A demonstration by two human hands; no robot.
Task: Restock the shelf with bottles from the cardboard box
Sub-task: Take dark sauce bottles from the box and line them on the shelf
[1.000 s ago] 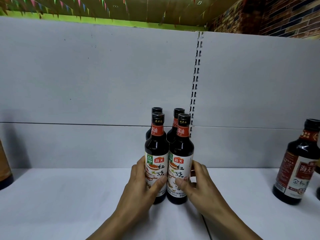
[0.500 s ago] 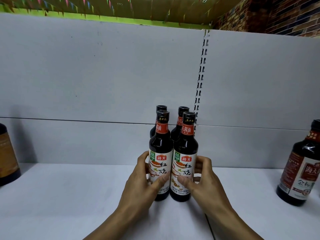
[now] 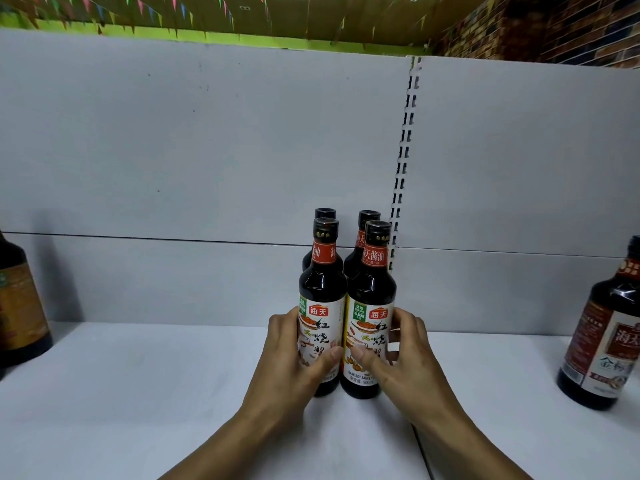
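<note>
On a white shelf [image 3: 138, 393], the left bottle [image 3: 322, 292] is held by the left hand [image 3: 291, 368]; the right bottle [image 3: 370, 296], marked "DARK SOY SAUCE", by the right hand [image 3: 405, 368].

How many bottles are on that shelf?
6: front pair gripped by left hand and right hand, rear pair behind, far-left bottle, far-right bottle; others may be hidden.
</note>
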